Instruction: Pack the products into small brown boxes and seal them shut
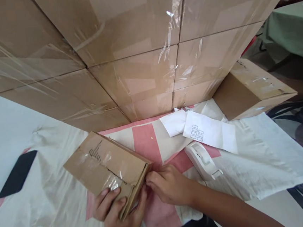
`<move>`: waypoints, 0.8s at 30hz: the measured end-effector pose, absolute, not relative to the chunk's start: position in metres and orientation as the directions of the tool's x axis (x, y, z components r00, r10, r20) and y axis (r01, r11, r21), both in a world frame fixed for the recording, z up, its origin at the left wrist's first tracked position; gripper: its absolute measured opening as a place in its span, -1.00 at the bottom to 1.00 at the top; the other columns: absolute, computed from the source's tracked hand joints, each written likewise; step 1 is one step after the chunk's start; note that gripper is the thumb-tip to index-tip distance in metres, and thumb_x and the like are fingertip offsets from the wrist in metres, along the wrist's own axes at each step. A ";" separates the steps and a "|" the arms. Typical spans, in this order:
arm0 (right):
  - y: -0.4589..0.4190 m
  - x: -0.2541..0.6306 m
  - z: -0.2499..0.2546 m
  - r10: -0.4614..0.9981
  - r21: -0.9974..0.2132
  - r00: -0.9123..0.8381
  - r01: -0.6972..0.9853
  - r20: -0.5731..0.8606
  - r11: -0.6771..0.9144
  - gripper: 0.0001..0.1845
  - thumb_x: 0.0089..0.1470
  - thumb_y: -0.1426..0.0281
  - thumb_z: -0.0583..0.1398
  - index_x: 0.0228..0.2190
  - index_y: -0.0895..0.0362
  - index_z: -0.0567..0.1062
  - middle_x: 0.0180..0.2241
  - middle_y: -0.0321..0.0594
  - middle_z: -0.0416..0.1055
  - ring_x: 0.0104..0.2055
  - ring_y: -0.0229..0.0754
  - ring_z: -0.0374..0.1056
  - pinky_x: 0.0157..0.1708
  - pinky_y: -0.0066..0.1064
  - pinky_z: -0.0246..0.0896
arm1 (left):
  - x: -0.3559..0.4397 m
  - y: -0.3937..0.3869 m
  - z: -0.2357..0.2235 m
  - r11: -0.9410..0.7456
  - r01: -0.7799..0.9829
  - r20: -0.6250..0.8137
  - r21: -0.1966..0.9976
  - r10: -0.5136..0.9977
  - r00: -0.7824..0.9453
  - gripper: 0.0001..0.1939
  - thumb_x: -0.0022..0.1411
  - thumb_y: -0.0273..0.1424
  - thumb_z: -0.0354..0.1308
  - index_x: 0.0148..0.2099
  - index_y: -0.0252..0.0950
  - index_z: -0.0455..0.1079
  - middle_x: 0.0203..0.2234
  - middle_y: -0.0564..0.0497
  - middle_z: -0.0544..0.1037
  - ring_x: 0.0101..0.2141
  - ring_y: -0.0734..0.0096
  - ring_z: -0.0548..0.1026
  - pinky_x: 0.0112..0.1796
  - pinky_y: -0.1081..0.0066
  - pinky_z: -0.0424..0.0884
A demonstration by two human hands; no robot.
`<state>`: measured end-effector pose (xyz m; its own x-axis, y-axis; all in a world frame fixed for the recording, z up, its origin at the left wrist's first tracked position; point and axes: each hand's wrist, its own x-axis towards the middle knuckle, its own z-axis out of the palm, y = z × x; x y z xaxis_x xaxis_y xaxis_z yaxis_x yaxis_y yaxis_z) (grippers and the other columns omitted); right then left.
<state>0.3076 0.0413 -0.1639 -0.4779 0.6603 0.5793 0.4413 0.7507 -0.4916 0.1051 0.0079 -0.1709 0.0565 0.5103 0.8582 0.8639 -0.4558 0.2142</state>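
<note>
Clamping the near end of a cardboard box [99,160], the left hand [120,210] has its long axis running away leftward; the right hand [171,185] curls its fingers at that end, grip unclear.

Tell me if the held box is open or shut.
Upper side shut: cardboard spans the held box, a dark seam showing. Cannot tell about the near end, partly hidden by the left hand and right hand.
</note>
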 end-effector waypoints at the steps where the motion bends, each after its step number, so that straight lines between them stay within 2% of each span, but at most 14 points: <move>1: 0.041 0.308 -0.164 0.661 -0.492 -0.478 0.441 0.579 0.750 -0.84 0.39 0.46 0.01 -0.27 0.08 0.35 -0.49 -0.35 0.50 -0.55 -0.25 0.37 -0.54 -0.36 0.09 | 0.100 0.008 -0.174 -0.468 0.862 0.864 0.195 0.498 0.075 -0.29 -0.27 -0.35 0.63 -0.24 -0.14 0.15 -0.20 0.02 0.36 -0.13 0.18 0.39 -0.08 0.03 0.45; 3: 0.041 0.308 -0.163 0.652 -0.491 -0.491 0.430 0.577 0.758 -0.84 0.37 0.48 0.02 -0.27 0.07 0.35 -0.48 -0.36 0.51 -0.53 -0.25 0.39 -0.53 -0.37 0.11 | 0.092 0.008 -0.178 -0.489 0.858 0.872 0.155 0.477 0.114 -0.28 -0.27 -0.31 0.63 -0.24 -0.11 0.14 -0.20 0.03 0.37 -0.14 0.17 0.40 -0.09 0.02 0.45; 6: 0.041 0.309 -0.163 0.635 -0.478 -0.514 0.417 0.577 0.773 -0.83 0.35 0.52 0.03 -0.28 0.07 0.35 -0.46 -0.38 0.52 -0.51 -0.26 0.41 -0.52 -0.36 0.11 | 0.091 0.008 -0.176 -0.495 0.860 0.867 0.126 0.476 0.147 -0.26 -0.29 -0.33 0.63 -0.24 -0.12 0.12 -0.18 0.01 0.37 -0.14 0.17 0.40 -0.08 0.04 0.44; 12: 0.043 0.309 -0.165 0.659 -0.518 -0.497 0.408 0.565 0.752 -0.86 0.34 0.52 0.06 -0.27 0.08 0.37 -0.44 -0.36 0.53 -0.48 -0.26 0.40 -0.47 -0.38 0.15 | 0.112 0.013 -0.172 -0.462 0.863 0.894 0.206 0.446 0.025 -0.22 -0.24 -0.31 0.63 -0.12 -0.13 0.14 -0.19 0.01 0.37 -0.18 0.22 0.39 -0.04 0.04 0.42; 17: 0.045 0.306 -0.161 0.645 -0.466 -0.439 0.453 0.625 0.760 -0.86 0.32 0.51 0.06 -0.30 0.09 0.35 -0.46 -0.31 0.48 -0.39 -0.20 0.37 -0.26 -0.28 0.20 | 0.115 0.017 -0.173 -0.448 0.872 0.908 0.197 0.420 0.011 -0.24 -0.21 -0.26 0.61 -0.11 -0.12 0.15 -0.20 0.01 0.36 -0.19 0.21 0.37 -0.07 0.04 0.41; 22: 0.044 0.308 -0.160 0.648 -0.472 -0.462 0.446 0.606 0.760 -0.87 0.33 0.51 0.07 -0.24 0.05 0.35 -0.43 -0.32 0.48 -0.30 -0.17 0.39 0.12 -0.10 0.23 | 0.113 0.013 -0.165 -0.469 0.864 0.866 0.184 0.493 0.083 -0.27 -0.24 -0.39 0.62 -0.17 -0.15 0.15 -0.17 -0.02 0.31 -0.11 0.19 0.33 -0.05 0.05 0.41; 24: 0.043 0.310 -0.160 0.640 -0.468 -0.499 0.436 0.584 0.768 -0.87 0.35 0.50 0.05 -0.22 0.06 0.36 -0.42 -0.31 0.48 -0.31 -0.18 0.40 0.20 -0.10 0.23 | 0.113 0.011 -0.163 -0.467 0.863 0.851 0.191 0.517 0.091 -0.28 -0.23 -0.42 0.62 -0.17 -0.15 0.16 -0.15 -0.02 0.31 -0.09 0.18 0.33 -0.02 0.03 0.41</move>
